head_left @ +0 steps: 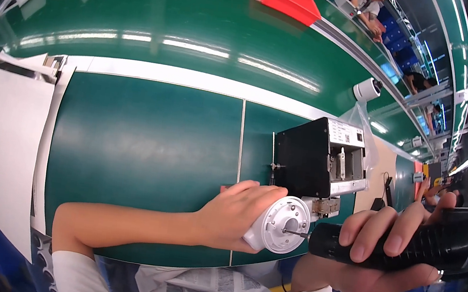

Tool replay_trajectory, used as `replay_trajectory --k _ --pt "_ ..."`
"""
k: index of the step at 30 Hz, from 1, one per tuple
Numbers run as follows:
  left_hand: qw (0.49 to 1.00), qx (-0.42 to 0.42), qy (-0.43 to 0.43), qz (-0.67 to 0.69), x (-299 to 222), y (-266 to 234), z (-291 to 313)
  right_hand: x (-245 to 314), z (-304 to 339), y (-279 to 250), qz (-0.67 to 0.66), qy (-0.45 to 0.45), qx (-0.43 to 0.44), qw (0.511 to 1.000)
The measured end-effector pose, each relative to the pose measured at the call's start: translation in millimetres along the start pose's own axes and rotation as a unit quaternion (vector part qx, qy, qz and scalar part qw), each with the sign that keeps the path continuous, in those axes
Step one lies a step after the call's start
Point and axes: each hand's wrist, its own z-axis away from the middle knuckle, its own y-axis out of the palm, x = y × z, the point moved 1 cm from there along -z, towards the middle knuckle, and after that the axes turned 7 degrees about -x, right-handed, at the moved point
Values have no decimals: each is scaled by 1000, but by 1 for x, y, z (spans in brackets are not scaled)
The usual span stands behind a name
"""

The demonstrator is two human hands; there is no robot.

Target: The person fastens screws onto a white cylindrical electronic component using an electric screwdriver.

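Note:
My left hand point(237, 213) grips a white cylindrical camera body point(278, 224), its round end face turned to the right. My right hand point(385, 246) holds a black electric screwdriver point(409, 243) lying level, and its thin bit touches the middle of that white end face. Just behind the two hands stands a black box fixture point(308, 158) with a white and metal front.
A green conveyor belt point(202, 25) runs across the back, carrying a red bin point(290, 0) and a white camera point(367, 89). White sheets point(7, 136) lie at the left of the green mat point(140, 146). Other people work at the far right.

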Motion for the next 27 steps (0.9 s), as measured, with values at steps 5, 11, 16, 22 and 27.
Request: replay_trajectory --k 5,11,16,22,27 --pt "1000 -9 6 7 3 -1 7 -11 3 8 12 12 2 1000" --pt "1000 -7 5 12 3 -1 6 -13 5 8 18 23 -18 999" --pt "1000 -14 8 3 3 1 6 -15 8 13 46 9 -16 999" --pt "1000 -23 10 6 2 1 7 -12 12 16 11 47 -53 997" --pt "998 -54 19 -11 2 -2 6 -17 13 19 22 -1 8 1000"
